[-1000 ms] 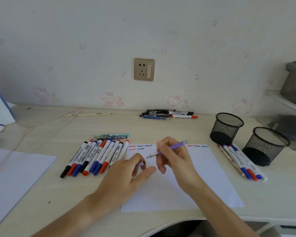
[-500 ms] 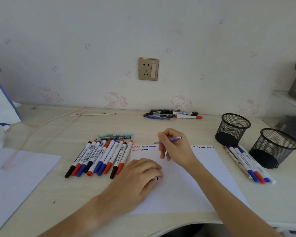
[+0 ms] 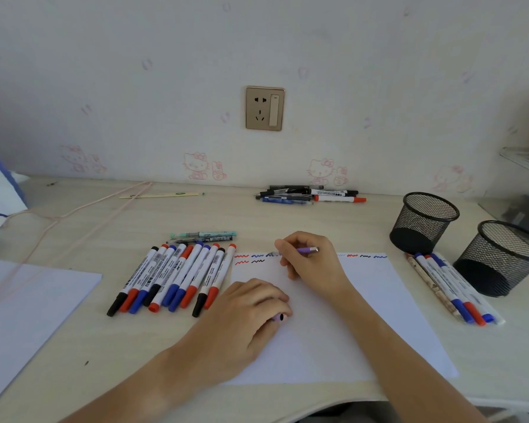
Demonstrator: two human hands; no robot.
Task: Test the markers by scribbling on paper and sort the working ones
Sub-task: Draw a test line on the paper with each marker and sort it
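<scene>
Since a moment ago our right hand (image 3: pixel 310 264) has carried the purple pen (image 3: pixel 306 250) up to the paper's (image 3: pixel 376 303) top edge — tip on the scribbles (image 3: pixel 249 259). Our left hand (image 3: pixel 245 319) presses the paper, fingers curled around the cap (image 3: pixel 279 317). Markers (image 3: pixel 174 277) lie just left; two cups (image 3: pixel 423 222) stand right.

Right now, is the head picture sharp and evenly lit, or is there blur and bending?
Head view: soft daylight, faint shadows, no glare; the left hand looks slightly blurred; the wide lens bows the desk edge; print on the whiteboard markers is barely readable.
</scene>
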